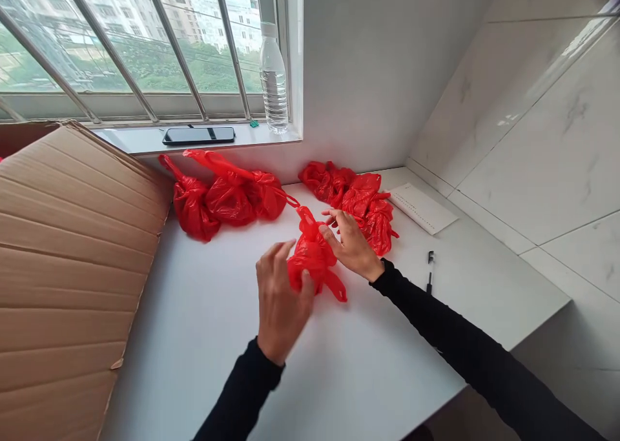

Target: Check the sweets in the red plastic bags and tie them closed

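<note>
A tied red plastic bag sits on the white table between my two hands, its knotted top up and a loose handle trailing toward the right. My left hand is cupped at the bag's left and near side, thumb apart from the fingers. At the upper right of the bag, my right hand has its thumb and fingers parted close to the plastic. Neither hand visibly grips it, though the exact contact cannot be made out.
Red bags lie along the wall at left, and another cluster at right. A cardboard box stands at left. Beyond are a white paper, pen, phone and water bottle on the sill.
</note>
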Motion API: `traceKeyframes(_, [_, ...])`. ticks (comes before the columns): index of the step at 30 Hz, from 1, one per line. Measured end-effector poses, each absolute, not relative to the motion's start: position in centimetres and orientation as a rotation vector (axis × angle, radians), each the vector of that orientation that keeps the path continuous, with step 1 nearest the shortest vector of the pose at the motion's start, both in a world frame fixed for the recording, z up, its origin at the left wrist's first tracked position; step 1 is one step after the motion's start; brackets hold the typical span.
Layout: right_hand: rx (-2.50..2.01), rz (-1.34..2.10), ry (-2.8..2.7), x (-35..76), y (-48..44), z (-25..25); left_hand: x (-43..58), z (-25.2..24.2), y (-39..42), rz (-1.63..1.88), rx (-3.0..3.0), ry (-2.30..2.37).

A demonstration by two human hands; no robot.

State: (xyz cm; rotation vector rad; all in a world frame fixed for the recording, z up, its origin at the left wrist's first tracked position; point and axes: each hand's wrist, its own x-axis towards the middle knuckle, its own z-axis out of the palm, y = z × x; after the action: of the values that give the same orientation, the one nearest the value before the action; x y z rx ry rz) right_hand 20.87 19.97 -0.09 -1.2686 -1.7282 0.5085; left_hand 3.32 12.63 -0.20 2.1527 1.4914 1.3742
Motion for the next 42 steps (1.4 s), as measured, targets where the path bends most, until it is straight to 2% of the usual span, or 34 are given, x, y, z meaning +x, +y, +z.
traceKeyframes(2, [-1.29,0.488,-1.695,20.4,20.4,-0.5,5.6,0.2,10.5,1.379,2.215,1.407])
traceKeyframes(4, [-1.299,0.495,-1.668,19.9,21.1,-0.5,7.9,0.2,9.1,1.242,2.279,1.284])
traceKeyframes(8, [-1.298,0.574,-1.606,19.1,22.3,0.2,10.5,-0.5,9.3,1.18,2.25,1.263])
traceKeyframes(11, [-1.293,0.636,-1.563,19.2,22.4,0.4,9.8,-0.4,11.1,1.199,2.217,1.224])
traceKeyframes(16, [-1.284,0.745,-1.539,20.1,21.4,-0.6,5.8,1.5,13.2,1.413,1.938,1.467])
traceKeyframes(20, [-1.272,0.807,-1.459,20.4,20.7,-1.0,4.2,1.7,11.8,1.331,1.947,1.402])
traceKeyframes(25, [-1.182,0.913,-1.231,19.3,20.1,0.1,6.8,0.1,9.1,1.205,2.015,1.25])
traceKeyframes(32, [-1.138,1.08,-1.039,18.4,19.8,1.0,8.3,0.1,9.5,1.287,2.014,1.18])
traceKeyframes(39, [-1.146,1.031,-1.175,19.1,18.1,1.4,4.7,1.0,10.3,1.373,1.902,1.448])
traceKeyframes(42, [-1.139,0.875,-1.477,19.8,17.5,2.0,3.0,0.5,11.2,1.359,1.961,1.562])
